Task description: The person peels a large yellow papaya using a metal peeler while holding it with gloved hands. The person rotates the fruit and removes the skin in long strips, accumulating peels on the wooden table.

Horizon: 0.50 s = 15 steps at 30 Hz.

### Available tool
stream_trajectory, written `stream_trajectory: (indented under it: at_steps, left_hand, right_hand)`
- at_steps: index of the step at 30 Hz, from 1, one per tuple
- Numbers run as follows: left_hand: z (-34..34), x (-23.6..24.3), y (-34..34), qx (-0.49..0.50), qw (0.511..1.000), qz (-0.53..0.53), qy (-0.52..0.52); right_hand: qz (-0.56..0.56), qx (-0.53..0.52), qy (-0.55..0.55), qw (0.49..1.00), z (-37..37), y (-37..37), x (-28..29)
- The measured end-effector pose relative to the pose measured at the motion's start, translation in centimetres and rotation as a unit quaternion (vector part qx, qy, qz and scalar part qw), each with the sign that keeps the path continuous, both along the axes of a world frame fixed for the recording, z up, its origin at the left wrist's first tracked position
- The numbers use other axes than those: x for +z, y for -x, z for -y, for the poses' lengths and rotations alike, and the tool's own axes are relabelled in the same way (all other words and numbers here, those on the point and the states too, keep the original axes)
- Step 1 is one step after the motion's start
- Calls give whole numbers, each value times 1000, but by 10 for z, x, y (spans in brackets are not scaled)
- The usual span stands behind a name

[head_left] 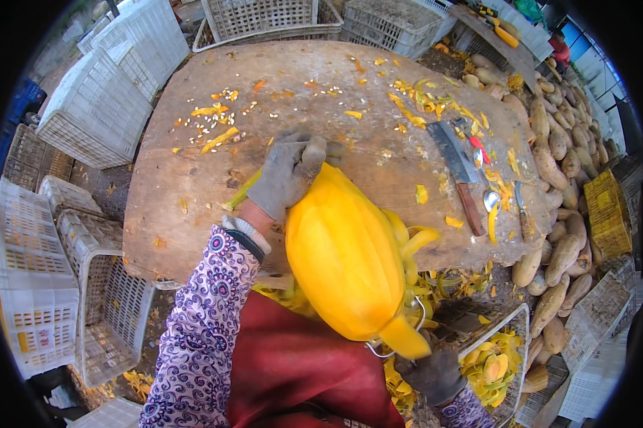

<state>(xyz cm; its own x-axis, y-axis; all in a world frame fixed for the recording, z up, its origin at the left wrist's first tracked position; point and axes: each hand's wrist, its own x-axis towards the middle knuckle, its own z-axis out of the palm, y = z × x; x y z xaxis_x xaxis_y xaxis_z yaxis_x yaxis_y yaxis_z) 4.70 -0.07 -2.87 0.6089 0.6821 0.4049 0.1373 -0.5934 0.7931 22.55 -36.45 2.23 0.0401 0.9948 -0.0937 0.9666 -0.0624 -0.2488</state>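
Observation:
A large peeled yellow pumpkin (346,257) lies slanted over the table's near edge, its lower end over my red apron. My left hand (289,171), in a grey glove, is closed over the pumpkin's far end. At the near end, a bent metal wire peeler (423,311) shows on either side of a broad yellow strip (406,338) hanging off the flesh. Just beyond that strip, my right hand (433,374), in a dark glove, is closed on the peeler; motion blurs it and its grip is partly hidden.
On the wooden table (214,185) lie a cleaver (453,153), a spoon (490,200), a small knife (523,210), seeds and peel scraps. A crate of peelings (496,364) stands at lower right. Unpeeled pumpkins (564,250) are heaped right; white crates (97,107) stand left.

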Motion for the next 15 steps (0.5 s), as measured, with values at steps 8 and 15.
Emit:
stream_trajectory:
  at_steps: [8, 15]
  left_hand:
    - [-5, -17, -2, 53, 995, 5, -89]
    - [3, 1, 2, -34, 995, 47, 80]
  right_hand:
    - [-212, -132, -40, 967, 20, -28, -43]
    - [-73, 120, -138, 980, -161, -34, 26]
